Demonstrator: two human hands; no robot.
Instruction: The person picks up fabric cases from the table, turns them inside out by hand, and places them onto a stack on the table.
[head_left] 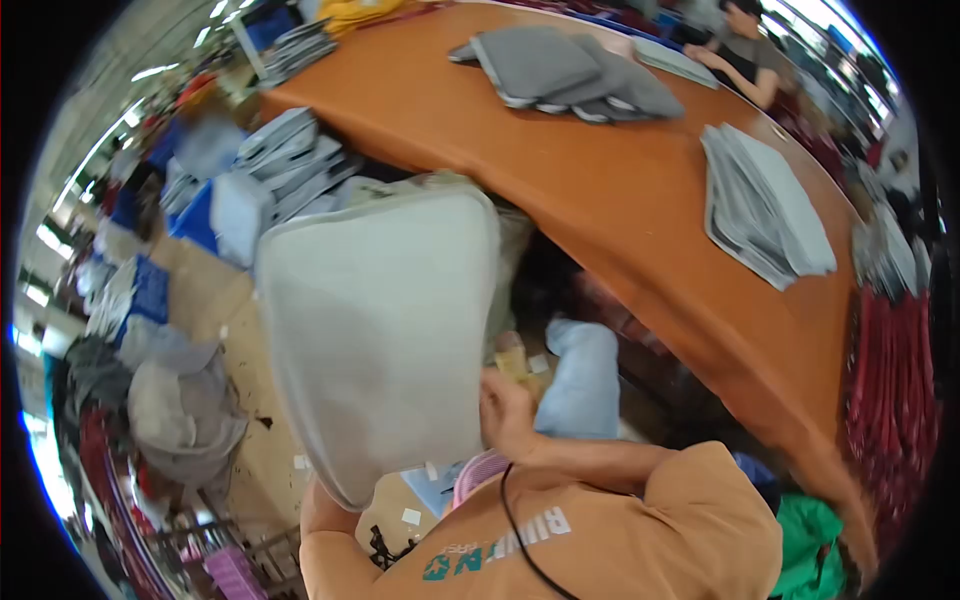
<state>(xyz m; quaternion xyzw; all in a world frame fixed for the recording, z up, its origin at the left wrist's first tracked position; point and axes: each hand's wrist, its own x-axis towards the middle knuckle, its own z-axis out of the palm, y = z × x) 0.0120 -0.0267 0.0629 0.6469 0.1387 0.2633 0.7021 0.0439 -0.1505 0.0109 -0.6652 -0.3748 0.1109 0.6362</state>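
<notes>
A light grey fabric panel [385,320] with rounded corners and a raised, piped edge is held up in front of my body. My right hand [508,410] is closed on its right edge, the fingers partly behind the cloth. My left forearm [330,530] rises to the panel's lower left corner, where the panel hides my left hand. Under the panel's lower edge, part of a pink round-rimmed thing [480,472] shows close to my shirt.
An orange-brown table [620,200] curves along the right, bearing grey panel stacks [540,65] and a pale pile [765,205]. Folded grey pieces [290,165] and blue bins [195,220] stand at left. A person [745,60] sits across the table. Dark red strips [890,380] hang far right.
</notes>
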